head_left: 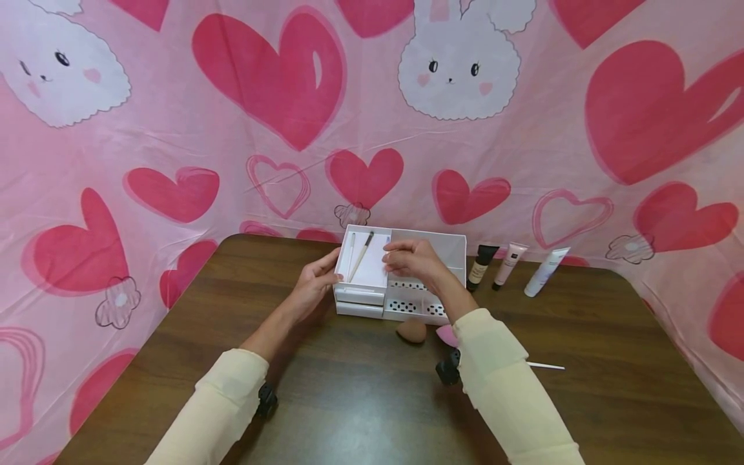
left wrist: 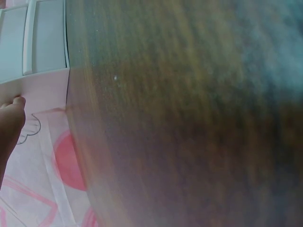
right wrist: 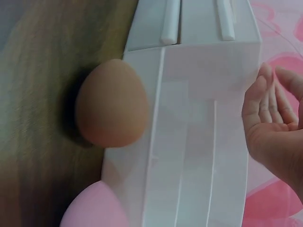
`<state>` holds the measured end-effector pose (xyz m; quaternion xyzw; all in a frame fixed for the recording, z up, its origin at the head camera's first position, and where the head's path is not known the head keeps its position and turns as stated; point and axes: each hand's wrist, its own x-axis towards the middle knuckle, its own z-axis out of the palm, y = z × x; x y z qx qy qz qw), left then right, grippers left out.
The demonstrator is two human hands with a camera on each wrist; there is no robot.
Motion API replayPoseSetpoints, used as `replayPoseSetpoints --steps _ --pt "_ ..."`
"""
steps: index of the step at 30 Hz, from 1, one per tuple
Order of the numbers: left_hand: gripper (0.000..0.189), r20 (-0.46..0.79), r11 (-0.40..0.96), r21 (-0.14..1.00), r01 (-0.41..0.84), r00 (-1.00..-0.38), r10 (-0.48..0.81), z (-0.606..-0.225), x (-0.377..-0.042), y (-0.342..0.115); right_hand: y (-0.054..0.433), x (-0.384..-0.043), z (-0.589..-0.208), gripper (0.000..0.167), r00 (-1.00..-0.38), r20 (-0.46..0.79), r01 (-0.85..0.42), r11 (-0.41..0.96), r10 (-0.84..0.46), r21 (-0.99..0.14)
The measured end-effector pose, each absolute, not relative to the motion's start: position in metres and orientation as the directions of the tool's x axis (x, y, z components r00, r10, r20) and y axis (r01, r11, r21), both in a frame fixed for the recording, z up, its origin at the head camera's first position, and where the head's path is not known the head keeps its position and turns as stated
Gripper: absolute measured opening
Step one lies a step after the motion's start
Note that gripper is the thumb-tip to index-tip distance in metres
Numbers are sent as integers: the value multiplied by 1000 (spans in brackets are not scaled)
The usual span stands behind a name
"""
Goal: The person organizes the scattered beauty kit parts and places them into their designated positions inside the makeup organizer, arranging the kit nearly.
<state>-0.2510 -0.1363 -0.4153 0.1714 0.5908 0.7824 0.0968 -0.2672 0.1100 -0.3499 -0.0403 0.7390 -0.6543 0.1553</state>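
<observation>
A white desktop organizer [head_left: 359, 294] stands at the far middle of the table, with small drawers at its front left. In its top left tray lie a light-handled makeup brush [head_left: 361, 256] and a thin white stick [head_left: 351, 256]. My left hand [head_left: 314, 281] rests against the organizer's left side; in the left wrist view, a digit [left wrist: 16, 105] touches the side wall. Over the tray's right edge hovers my right hand [head_left: 415, 259], its fingers loosely curved. The right wrist view shows nothing between those fingers [right wrist: 265, 101].
A brown makeup sponge [head_left: 412, 331] and a pink sponge [head_left: 447, 335] sit before the organizer. To its right stand a black-capped tube [head_left: 481, 268], a pink tube [head_left: 509, 266] and a white tube [head_left: 545, 272]. A white stick [head_left: 546, 366] lies beside the right sleeve.
</observation>
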Motion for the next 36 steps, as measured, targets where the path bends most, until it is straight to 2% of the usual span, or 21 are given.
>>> replayPoseSetpoints --steps 8,17,23,30,36 --pt "70 160 -282 958 55 -917 365 -416 -252 -137 119 -255 -352 40 -955 -58 -3 205 -292 -979" --pt "70 162 -268 961 63 -918 363 -419 -253 -139 132 -241 -348 38 -931 39 -154 291 -364 -944" --pt "76 244 -297 946 131 -890 384 -424 -254 -140 147 -228 -346 33 -922 62 -209 355 -383 -911" --pt "69 155 -272 961 53 -917 369 -416 -252 -137 173 -216 -346 32 -913 88 -249 372 -399 -894" --pt "71 154 -276 960 50 -916 370 -416 -252 -137 193 -207 -349 32 -919 82 -254 422 -385 -870"
